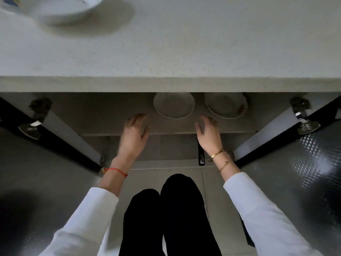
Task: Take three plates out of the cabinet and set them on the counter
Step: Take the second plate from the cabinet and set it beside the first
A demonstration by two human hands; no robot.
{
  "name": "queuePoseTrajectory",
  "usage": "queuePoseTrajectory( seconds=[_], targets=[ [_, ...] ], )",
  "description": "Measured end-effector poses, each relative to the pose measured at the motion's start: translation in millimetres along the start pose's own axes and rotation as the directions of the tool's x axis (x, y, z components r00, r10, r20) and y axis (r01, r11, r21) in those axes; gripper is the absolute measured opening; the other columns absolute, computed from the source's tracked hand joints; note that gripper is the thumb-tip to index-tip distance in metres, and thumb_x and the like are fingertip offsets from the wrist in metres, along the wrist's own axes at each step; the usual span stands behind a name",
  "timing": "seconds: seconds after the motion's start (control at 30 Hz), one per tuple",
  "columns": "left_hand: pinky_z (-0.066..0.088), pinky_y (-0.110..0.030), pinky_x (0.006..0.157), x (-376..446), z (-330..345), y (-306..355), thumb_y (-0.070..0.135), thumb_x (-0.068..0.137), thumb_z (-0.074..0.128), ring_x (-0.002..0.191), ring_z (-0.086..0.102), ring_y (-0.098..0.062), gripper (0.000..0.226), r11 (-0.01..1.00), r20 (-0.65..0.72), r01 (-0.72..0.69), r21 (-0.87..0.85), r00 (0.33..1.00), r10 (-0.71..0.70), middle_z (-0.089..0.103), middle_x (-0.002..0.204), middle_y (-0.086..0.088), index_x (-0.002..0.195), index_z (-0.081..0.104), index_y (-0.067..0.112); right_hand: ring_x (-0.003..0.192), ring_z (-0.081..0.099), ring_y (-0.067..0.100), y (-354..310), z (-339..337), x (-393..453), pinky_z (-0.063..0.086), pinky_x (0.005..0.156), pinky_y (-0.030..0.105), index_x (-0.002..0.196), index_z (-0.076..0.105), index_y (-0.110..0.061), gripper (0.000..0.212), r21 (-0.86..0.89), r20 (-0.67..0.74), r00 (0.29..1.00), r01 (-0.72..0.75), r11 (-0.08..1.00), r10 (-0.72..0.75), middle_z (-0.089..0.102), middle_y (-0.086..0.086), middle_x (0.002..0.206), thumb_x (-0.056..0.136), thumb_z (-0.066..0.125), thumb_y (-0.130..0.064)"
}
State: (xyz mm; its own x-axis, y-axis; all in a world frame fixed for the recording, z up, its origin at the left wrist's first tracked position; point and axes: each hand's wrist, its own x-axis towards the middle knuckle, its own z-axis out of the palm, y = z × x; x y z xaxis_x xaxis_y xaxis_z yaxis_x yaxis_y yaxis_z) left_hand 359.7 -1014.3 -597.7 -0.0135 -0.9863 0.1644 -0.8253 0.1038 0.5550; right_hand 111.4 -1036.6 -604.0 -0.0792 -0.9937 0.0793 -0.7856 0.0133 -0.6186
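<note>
Two white plates stand on the cabinet shelf (103, 122) under the counter: a plain one (174, 106) in the middle and one with a patterned rim (226, 106) to its right. My left hand (133, 133) hovers just left of the plain plate, fingers apart, holding nothing. My right hand (208, 134) reaches in between the two plates, fingers spread and empty. A white plate with a blue pattern (60, 10) rests on the pale counter (184, 48) at the far left, partly cut off by the frame.
Both cabinet doors (46, 130) (304, 133) stand open to either side, hinges showing. The counter's front edge overhangs the shelf and hides the plates' tops. A black handle (200, 154) lies on the lower shelf. My legs are below.
</note>
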Motion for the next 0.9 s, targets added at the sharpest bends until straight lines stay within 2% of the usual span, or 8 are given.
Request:
queuePoseTrajectory(
  seconds=[0.13, 0.27, 0.37, 0.47, 0.63, 0.73, 0.9],
  targets=[
    [0.044, -0.041, 0.104, 19, 35, -26, 0.01, 0.091, 0.057, 0.122, 0.051, -0.034, 0.045, 0.999, -0.039, -0.021, -0.03, 0.999, 0.02, 0.052, 0.137, -0.017, 0.135, 0.051, 0.005, 0.127, 0.041, 0.033, 26, 33, 19, 0.035, 0.105, 0.039, 0.134, 0.046, -0.006, 0.04, 0.024, -0.045, 0.998, 0.048, 0.999, -0.046, 0.051, 0.015, 0.137, 0.096, 0.049, -0.018],
    [0.04, -0.041, 0.107, 34, 59, -46, 0.011, 0.09, 0.057, 0.123, 0.05, -0.034, 0.046, 0.999, -0.06, -0.048, -0.022, 0.997, 0.046, 0.053, 0.136, -0.016, 0.135, 0.051, 0.007, 0.123, 0.048, 0.037, 45, 58, 37, 0.036, 0.103, 0.038, 0.133, 0.047, -0.007, 0.039, 0.03, -0.081, 0.992, 0.098, 0.995, -0.096, 0.053, 0.017, 0.134, 0.095, 0.05, -0.015],
    [0.04, -0.04, 0.109, 48, 73, -53, 0.014, 0.091, 0.056, 0.125, 0.05, -0.033, 0.048, 0.999, -0.061, -0.029, -0.036, 0.998, 0.026, 0.052, 0.137, -0.018, 0.138, 0.048, 0.007, 0.125, 0.047, 0.035, 53, 70, 49, 0.036, 0.104, 0.037, 0.135, 0.045, -0.007, 0.041, 0.035, -0.095, 0.99, 0.103, 0.994, -0.1, 0.051, 0.017, 0.137, 0.096, 0.049, -0.016],
    [0.043, -0.039, 0.106, 63, 85, -57, 0.015, 0.091, 0.056, 0.121, 0.054, -0.036, 0.045, 0.999, -0.079, -0.022, -0.042, 0.997, 0.019, 0.055, 0.133, -0.02, 0.135, 0.052, 0.005, 0.123, 0.049, 0.036, 57, 77, 63, 0.037, 0.102, 0.037, 0.133, 0.048, -0.007, 0.038, 0.03, -0.131, 0.984, 0.127, 0.991, -0.122, 0.053, 0.017, 0.134, 0.096, 0.048, -0.016],
    [0.044, -0.039, 0.1, 90, 99, -58, 0.018, 0.094, 0.053, 0.114, 0.057, -0.039, 0.041, 0.999, -0.097, 0.047, -0.017, 0.994, -0.048, 0.06, 0.125, -0.024, 0.131, 0.055, 0.002, 0.115, 0.053, 0.04, 60, 80, 90, 0.037, 0.103, 0.041, 0.123, 0.056, 0.0, 0.032, -0.091, -0.182, 0.97, 0.148, 0.985, -0.162, 0.059, 0.023, 0.123, 0.095, 0.046, -0.013],
    [0.044, -0.039, 0.09, 109, 103, -56, 0.02, 0.097, 0.049, 0.105, 0.061, -0.041, 0.036, 0.998, -0.104, 0.058, -0.016, 0.993, -0.059, 0.065, 0.114, -0.028, 0.125, 0.058, -0.001, 0.114, 0.053, 0.041, 58, 78, 108, 0.04, 0.098, 0.043, 0.12, 0.055, 0.003, 0.032, -0.09, -0.156, 0.982, 0.09, 0.992, -0.103, 0.059, 0.027, 0.12, 0.096, 0.044, -0.016],
    [0.043, -0.04, 0.085, 129, 108, -52, 0.022, 0.098, 0.047, 0.104, 0.061, -0.042, 0.032, 0.994, -0.069, 0.113, -0.002, 0.991, -0.112, 0.065, 0.108, -0.029, 0.112, 0.06, -0.003, 0.112, 0.054, 0.039, 56, 81, 130, 0.044, 0.093, 0.042, 0.119, 0.055, 0.001, 0.037, -0.033, -0.074, 0.997, -0.005, 0.999, 0.003, 0.06, 0.025, 0.118, 0.099, 0.041, -0.026]
  ],
)
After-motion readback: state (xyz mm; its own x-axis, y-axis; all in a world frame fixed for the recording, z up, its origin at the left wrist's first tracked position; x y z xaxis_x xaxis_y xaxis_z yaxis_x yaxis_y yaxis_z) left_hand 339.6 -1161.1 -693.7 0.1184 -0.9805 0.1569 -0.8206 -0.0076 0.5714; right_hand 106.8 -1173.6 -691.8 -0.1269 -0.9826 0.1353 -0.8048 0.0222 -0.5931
